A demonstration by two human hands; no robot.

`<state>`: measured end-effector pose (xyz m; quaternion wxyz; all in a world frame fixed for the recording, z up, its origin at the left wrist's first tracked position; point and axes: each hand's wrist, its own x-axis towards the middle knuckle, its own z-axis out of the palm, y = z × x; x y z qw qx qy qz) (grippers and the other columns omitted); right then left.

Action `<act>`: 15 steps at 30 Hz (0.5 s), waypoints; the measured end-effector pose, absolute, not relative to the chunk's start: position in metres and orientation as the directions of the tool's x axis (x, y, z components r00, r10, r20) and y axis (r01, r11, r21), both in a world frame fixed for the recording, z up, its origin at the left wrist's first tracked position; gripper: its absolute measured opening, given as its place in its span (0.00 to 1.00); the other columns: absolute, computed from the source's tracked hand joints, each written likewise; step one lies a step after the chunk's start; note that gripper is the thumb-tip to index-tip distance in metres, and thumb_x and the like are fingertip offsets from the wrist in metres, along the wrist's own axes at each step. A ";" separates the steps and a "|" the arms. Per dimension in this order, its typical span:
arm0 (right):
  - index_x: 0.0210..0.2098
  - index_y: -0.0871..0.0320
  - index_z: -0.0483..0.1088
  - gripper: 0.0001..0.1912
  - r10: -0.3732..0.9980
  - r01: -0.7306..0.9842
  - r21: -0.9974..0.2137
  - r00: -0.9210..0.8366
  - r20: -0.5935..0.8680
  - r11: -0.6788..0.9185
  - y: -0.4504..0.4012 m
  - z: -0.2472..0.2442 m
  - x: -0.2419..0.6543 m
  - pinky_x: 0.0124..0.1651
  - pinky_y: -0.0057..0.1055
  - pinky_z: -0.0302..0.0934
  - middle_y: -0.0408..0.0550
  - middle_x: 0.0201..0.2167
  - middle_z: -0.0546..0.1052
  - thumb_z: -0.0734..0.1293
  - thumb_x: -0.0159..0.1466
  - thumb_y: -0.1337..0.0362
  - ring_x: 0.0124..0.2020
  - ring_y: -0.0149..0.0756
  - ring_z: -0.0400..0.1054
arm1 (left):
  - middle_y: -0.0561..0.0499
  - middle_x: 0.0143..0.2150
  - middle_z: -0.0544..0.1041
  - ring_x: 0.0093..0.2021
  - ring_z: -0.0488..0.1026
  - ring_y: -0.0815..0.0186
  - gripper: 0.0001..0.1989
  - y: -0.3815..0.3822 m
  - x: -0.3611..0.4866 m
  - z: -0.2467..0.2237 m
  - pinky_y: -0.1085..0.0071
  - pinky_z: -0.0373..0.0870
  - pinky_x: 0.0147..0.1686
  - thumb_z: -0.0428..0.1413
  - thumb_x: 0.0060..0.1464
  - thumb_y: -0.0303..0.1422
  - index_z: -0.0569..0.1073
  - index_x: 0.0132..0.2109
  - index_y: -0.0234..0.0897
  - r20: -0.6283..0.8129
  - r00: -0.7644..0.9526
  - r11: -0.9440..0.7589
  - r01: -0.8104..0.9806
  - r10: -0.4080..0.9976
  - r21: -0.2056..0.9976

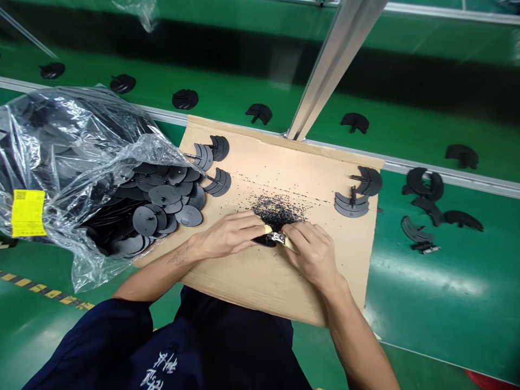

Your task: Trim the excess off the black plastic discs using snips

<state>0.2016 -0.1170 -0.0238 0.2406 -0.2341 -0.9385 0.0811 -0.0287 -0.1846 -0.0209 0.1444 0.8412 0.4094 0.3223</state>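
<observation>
Over the cardboard sheet [244,292], my left hand [233,234] is closed on the edge of a dark round plastic disc [267,241], with a pale yellow cover on a fingertip. My right hand [311,249] is wrapped round a small silvery cutting tool [278,237], whose metal head meets the disc. Its exact kind is mostly hidden by the fingers. Just beyond both hands lies a heap of tiny black plastic bits [280,211], scattered outward over the cardboard.
At left, a clear plastic bag [81,124] spills many dark discs [164,195]. Curved black parts lie on the cardboard's left [219,181] and right [351,205], with more [417,230] on the green table. A metal post [337,59] rises behind; a row of parts [184,99] lies beyond.
</observation>
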 end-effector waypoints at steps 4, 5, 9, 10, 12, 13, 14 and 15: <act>0.40 0.60 0.72 0.08 0.469 0.439 -0.171 -0.789 0.396 0.882 -0.119 -0.019 0.201 0.34 0.33 0.53 0.47 0.27 0.76 0.61 0.70 0.70 0.30 0.35 0.63 | 0.44 0.40 0.78 0.38 0.73 0.64 0.08 -0.186 -0.029 -0.020 0.63 0.76 0.42 0.48 0.69 0.31 0.71 0.48 0.34 0.410 0.467 -0.621 0.620 0.783 0.480; 0.40 0.60 0.72 0.07 0.466 0.441 -0.158 -0.791 0.396 0.884 -0.119 -0.019 0.201 0.34 0.33 0.53 0.46 0.27 0.75 0.62 0.70 0.70 0.29 0.34 0.62 | 0.44 0.40 0.78 0.39 0.73 0.63 0.08 -0.186 -0.030 -0.019 0.63 0.76 0.42 0.49 0.69 0.31 0.71 0.47 0.33 0.401 0.473 -0.620 0.620 0.784 0.481; 0.39 0.60 0.73 0.08 0.467 0.453 -0.136 -0.788 0.401 0.881 -0.121 -0.020 0.199 0.32 0.33 0.52 0.45 0.25 0.74 0.62 0.69 0.72 0.28 0.34 0.62 | 0.43 0.39 0.77 0.39 0.73 0.62 0.09 -0.186 -0.031 -0.019 0.62 0.76 0.43 0.49 0.69 0.32 0.71 0.45 0.32 0.370 0.491 -0.614 0.612 0.789 0.498; 0.39 0.60 0.73 0.09 0.472 0.457 -0.141 -0.784 0.403 0.878 -0.122 -0.022 0.198 0.32 0.33 0.52 0.44 0.24 0.74 0.62 0.69 0.73 0.27 0.33 0.62 | 0.43 0.39 0.77 0.39 0.73 0.62 0.09 -0.186 -0.032 -0.020 0.62 0.76 0.42 0.49 0.69 0.32 0.71 0.45 0.32 0.366 0.491 -0.612 0.610 0.790 0.503; 0.38 0.59 0.74 0.11 0.490 0.458 -0.182 -0.769 0.411 0.870 -0.123 -0.025 0.198 0.30 0.33 0.52 0.44 0.23 0.74 0.61 0.68 0.75 0.26 0.33 0.62 | 0.43 0.39 0.77 0.39 0.73 0.62 0.08 -0.186 -0.032 -0.021 0.62 0.76 0.42 0.50 0.69 0.32 0.72 0.45 0.32 0.369 0.485 -0.609 0.602 0.793 0.517; 0.38 0.60 0.74 0.11 0.500 0.444 -0.230 -0.761 0.413 0.866 -0.124 -0.026 0.198 0.30 0.32 0.53 0.44 0.24 0.74 0.61 0.67 0.76 0.25 0.33 0.62 | 0.43 0.39 0.77 0.39 0.74 0.62 0.08 -0.186 -0.032 -0.022 0.62 0.76 0.41 0.50 0.68 0.31 0.72 0.46 0.32 0.382 0.479 -0.612 0.590 0.790 0.526; 0.39 0.60 0.74 0.11 0.517 0.422 -0.303 -0.748 0.415 0.854 -0.124 -0.027 0.198 0.30 0.32 0.54 0.45 0.24 0.74 0.61 0.67 0.75 0.25 0.33 0.63 | 0.43 0.39 0.77 0.39 0.74 0.62 0.07 -0.186 -0.032 -0.023 0.62 0.76 0.41 0.51 0.68 0.31 0.72 0.47 0.32 0.406 0.471 -0.621 0.573 0.783 0.534; 0.39 0.60 0.74 0.09 0.545 0.391 -0.402 -0.733 0.408 0.828 -0.124 -0.028 0.198 0.30 0.31 0.56 0.45 0.25 0.75 0.62 0.68 0.74 0.25 0.33 0.64 | 0.43 0.39 0.78 0.39 0.74 0.62 0.07 -0.186 -0.031 -0.024 0.62 0.76 0.41 0.52 0.68 0.31 0.72 0.48 0.32 0.436 0.458 -0.632 0.554 0.775 0.542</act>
